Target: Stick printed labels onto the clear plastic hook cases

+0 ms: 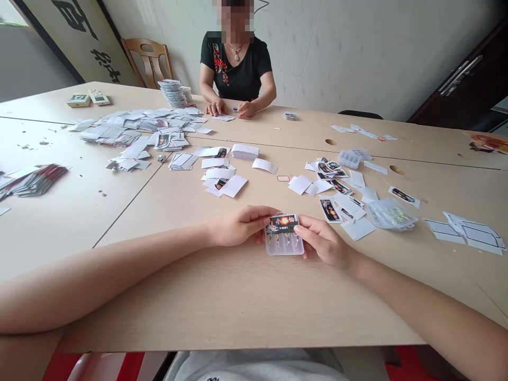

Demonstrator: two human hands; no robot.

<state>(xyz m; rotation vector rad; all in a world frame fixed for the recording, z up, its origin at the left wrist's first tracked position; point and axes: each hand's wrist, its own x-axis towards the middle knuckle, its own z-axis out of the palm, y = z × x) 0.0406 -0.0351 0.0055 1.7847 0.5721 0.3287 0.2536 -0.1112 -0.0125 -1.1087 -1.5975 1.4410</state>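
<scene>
A small clear plastic packet (284,243) with hooks inside and a dark printed header card (282,224) on its top rests just above the table. My left hand (238,226) pinches its left side, fingers closed on it. My right hand (323,241) grips its right side, thumb on the printed card. Both forearms lie on the beige table (222,296).
Loose white and printed cards (341,198) and a pile of clear packets (391,214) lie right of my hands. More cards (130,129) are spread at the far left. A person in a black top (236,66) sits opposite, hands on the table. A wooden chair (147,61) stands behind.
</scene>
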